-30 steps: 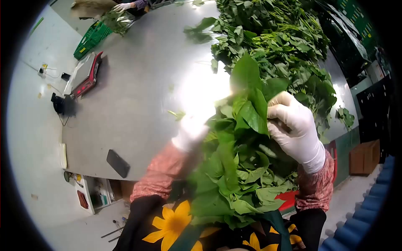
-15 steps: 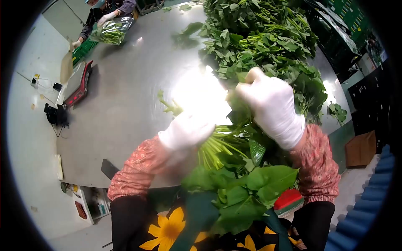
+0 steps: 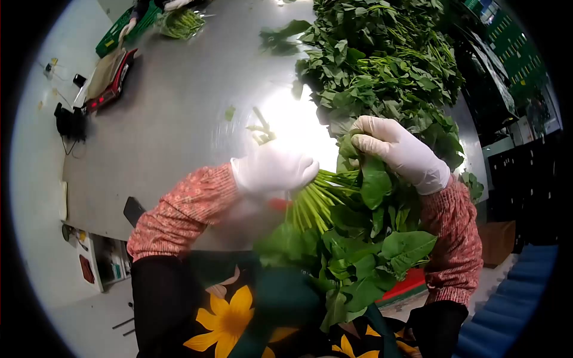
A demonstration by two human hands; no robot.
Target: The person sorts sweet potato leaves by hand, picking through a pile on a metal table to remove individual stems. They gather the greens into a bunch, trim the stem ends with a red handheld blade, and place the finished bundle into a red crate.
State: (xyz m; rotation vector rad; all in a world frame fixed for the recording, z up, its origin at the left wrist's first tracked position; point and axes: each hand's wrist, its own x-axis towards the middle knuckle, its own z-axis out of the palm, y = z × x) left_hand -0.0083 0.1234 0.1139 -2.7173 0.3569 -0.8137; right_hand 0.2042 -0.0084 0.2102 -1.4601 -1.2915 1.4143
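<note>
A bunch of leafy greens (image 3: 316,206) is in my gloved left hand (image 3: 274,168), whose fingers wrap round the stems. The cut stem ends (image 3: 261,128) stick out beyond this hand, and broad leaves hang down over my apron. At the bunch's right side, my gloved right hand (image 3: 403,152) pinches a green leaf (image 3: 347,149) between thumb and fingers. Just behind this hand lies a large heap of leafy greens (image 3: 382,77) on the metal table (image 3: 179,119).
A red-edged scale (image 3: 112,80) stands at the table's left edge. Beyond it are a green crate (image 3: 110,40), a clear bag of greens (image 3: 181,24) and a co-worker's gloved hand (image 3: 127,28). Loose leaves (image 3: 280,39) lie near the heap. A brown box (image 3: 496,241) stands at right.
The view has tilted down, so the table's far end sits higher. My right hand has turned and come slightly nearer, its fingers now on a leaf. My left hand keeps its hold on the bunch.
</note>
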